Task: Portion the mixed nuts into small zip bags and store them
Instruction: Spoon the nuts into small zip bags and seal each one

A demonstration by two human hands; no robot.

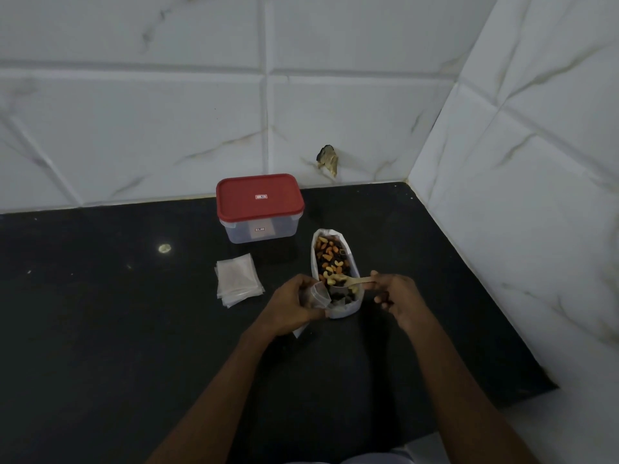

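Spooning at frame centre: the right hand [397, 296] pinches a wooden spoon [355, 281] loaded with mixed nuts [330, 259] over their white pouch [351, 309], the left hand [293, 308] grips a small zip bag [316, 296] beside it, whose narrow slack mouth could let nuts spill onto the counter [134, 329].

— How many boxes?
— One box [260, 202], with a red lid.
— And in front of the box?
— One tray [346, 309] of mixed nuts [330, 259], far too many to count. One spoon [360, 280] as well.
— Bags?
— One single bag [317, 295] in front of the box, and one stack of bags [237, 279] to the box's front-left. They overlap, so I can't tell their number.
— Hands?
— Two: the left hand [291, 308] on the bag, the right hand [398, 296] on the spoon.
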